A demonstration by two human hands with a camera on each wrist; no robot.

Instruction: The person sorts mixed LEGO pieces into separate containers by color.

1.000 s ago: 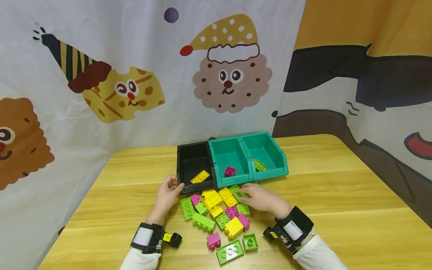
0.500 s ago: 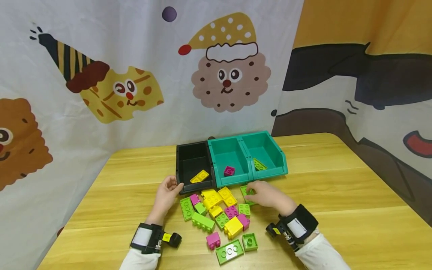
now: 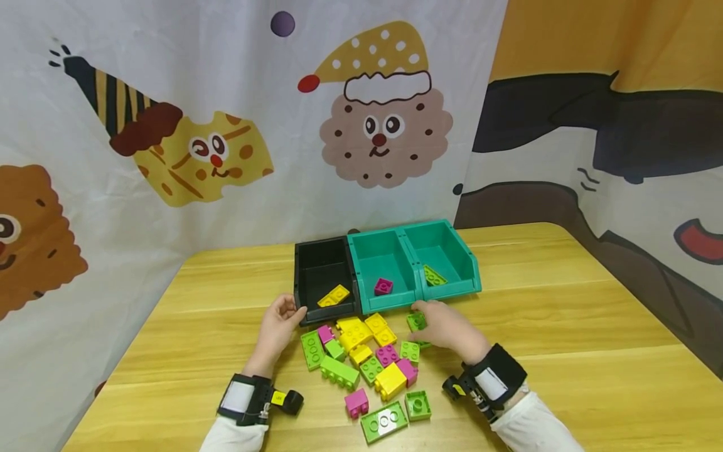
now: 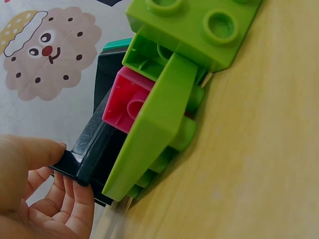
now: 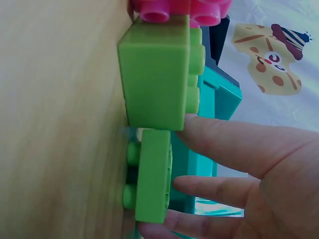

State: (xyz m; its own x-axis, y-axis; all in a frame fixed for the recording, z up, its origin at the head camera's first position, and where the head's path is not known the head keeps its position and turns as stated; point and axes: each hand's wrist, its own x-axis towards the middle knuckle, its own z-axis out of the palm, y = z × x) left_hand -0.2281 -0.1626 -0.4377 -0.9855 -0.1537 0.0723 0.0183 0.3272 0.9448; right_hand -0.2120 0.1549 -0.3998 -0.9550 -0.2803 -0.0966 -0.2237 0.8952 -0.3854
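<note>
My left hand [image 3: 277, 326] pinches the front left corner of a black bin [image 3: 324, 263] between thumb and fingers; the left wrist view shows the thumb on top of the rim. A yellow brick [image 3: 334, 295] lies inside that bin. My right hand [image 3: 449, 329] reaches round a green building brick [image 4: 184, 20] [image 3: 417, 322] in front of the teal bins, its thumb at the near end and a finger at the far end. In the right wrist view that flat brick [image 5: 153, 177] lies studs down, beside a green block [image 5: 154, 84].
Two teal bins [image 3: 384, 251] adjoin the black one, holding a magenta brick [image 3: 383, 287] and a green triangular brick [image 3: 433, 275]. Several yellow, green and magenta bricks lie before them, among them a yellow brick [image 3: 391, 381] and a green plate [image 3: 385, 422]. A printed curtain [image 3: 226, 220] hangs behind.
My right hand has drawn the green brick slightly to the right, away from the yellow brick beside it. The left hand stays at the black bin's corner.
</note>
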